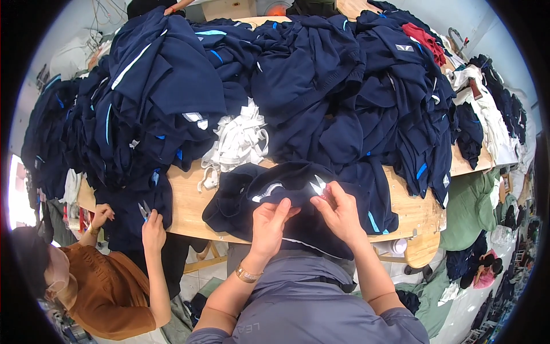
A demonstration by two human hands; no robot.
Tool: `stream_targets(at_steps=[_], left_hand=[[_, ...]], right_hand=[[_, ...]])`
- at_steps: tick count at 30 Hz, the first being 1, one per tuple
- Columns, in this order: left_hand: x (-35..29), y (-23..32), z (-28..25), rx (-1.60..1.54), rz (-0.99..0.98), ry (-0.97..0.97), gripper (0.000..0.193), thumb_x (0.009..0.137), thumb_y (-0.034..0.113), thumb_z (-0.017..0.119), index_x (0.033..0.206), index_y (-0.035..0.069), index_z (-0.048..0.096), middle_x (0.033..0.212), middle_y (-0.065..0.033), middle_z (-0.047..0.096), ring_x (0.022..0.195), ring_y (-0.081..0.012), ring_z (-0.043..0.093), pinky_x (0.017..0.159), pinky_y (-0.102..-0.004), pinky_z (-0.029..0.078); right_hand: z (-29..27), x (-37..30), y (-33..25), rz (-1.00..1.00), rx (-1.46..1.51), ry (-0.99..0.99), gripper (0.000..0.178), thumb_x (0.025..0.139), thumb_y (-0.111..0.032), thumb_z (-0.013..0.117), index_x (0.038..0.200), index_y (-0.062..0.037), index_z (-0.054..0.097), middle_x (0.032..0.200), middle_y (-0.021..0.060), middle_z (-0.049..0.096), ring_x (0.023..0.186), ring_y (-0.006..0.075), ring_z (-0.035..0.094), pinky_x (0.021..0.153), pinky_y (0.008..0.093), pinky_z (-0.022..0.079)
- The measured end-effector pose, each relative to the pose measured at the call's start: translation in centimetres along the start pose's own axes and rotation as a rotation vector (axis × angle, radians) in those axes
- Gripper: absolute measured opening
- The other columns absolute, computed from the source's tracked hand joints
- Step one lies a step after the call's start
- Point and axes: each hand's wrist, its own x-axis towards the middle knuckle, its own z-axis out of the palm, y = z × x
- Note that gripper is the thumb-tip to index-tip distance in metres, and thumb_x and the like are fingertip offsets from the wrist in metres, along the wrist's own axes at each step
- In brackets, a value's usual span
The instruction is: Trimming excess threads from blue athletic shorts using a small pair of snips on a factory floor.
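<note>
Progress: I judge it early; one navy garment (298, 198) under my hands, big navy heaps (321, 86) at 12 o'clock look untrimmed.
Left hand (268, 225): pinching the garment's fold.
Right hand (339, 213): closed around thread snips (317, 186), blades parted.
Garment: dark navy, white piping, light-blue tab, lying on the tabletop (189, 200) edge at 6 o'clock.
Neighbour: another person's hand (152, 225) at 8 o'clock holds snips too.

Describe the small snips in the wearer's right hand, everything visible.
The thread snips are small, with two short pointed silvery blades, metal by the look, spread open in a V. They point up and left, over the dark navy garment on the wooden table. The right hand grips their rear; the handle is hidden. The left hand pinches the fabric beside them.
</note>
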Motion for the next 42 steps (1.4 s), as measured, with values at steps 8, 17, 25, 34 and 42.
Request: stream_targets(at_steps=[8,17,25,34,42], left_hand=[[0.3,0.9,-0.3,0.394,0.151,0.015,0.015,0.089,0.011,0.058,0.093,-0.003,0.061,0.087,-0.0047,0.064,0.078,-0.0079,0.057,0.074,-0.0229,0.047],[0.1,1.3,-0.3,0.566,0.140,-0.035,0.017,0.090,0.012,0.058,0.092,-0.004,0.061,0.078,0.0015,0.060,0.070,-0.0033,0.048,0.063,-0.0185,0.040],[0.2,1.6,-0.3,0.544,0.094,-0.056,0.018,0.089,0.014,0.060,0.087,-0.003,0.062,0.076,0.0023,0.060,0.069,-0.0030,0.048,0.062,-0.0187,0.040],[0.1,2.0,0.2,0.511,0.049,-0.050,0.018,0.089,0.014,0.060,0.088,-0.003,0.062,0.078,0.0026,0.060,0.071,-0.0028,0.048,0.064,-0.0180,0.040],[0.3,1.8,-0.2,0.550,0.058,-0.053,0.018,0.090,0.014,0.059,0.087,-0.003,0.063,0.076,0.0038,0.059,0.069,-0.0018,0.046,0.061,-0.0185,0.039]], right_hand=[[0.3,0.8,0.3,0.147,0.482,-0.161,0.020,0.088,-0.021,0.061,0.086,-0.0020,0.053,0.060,-0.0020,0.042,0.056,0.0072,0.035,0.051,0.0238,0.033],[1.5,1.5,-0.7,0.089,0.571,-0.294,0.012,0.089,-0.005,0.055,0.100,-0.0005,0.059,0.080,-0.0004,0.059,0.072,0.0033,0.049,0.066,0.0183,0.041],[1.1,1.2,-0.5,0.101,0.528,-0.259,0.007,0.090,-0.007,0.053,0.091,0.0002,0.054,0.078,-0.0007,0.055,0.073,0.0042,0.048,0.067,0.0189,0.041],[1.3,1.1,-1.1,0.129,0.633,-0.232,0.006,0.089,-0.005,0.054,0.092,0.0005,0.055,0.081,-0.0007,0.056,0.074,0.0037,0.048,0.067,0.0188,0.041],[1.1,1.1,-0.6,0.123,0.520,-0.270,0.006,0.091,-0.006,0.052,0.093,-0.0008,0.054,0.080,-0.0025,0.053,0.070,0.0026,0.044,0.061,0.0173,0.038]])
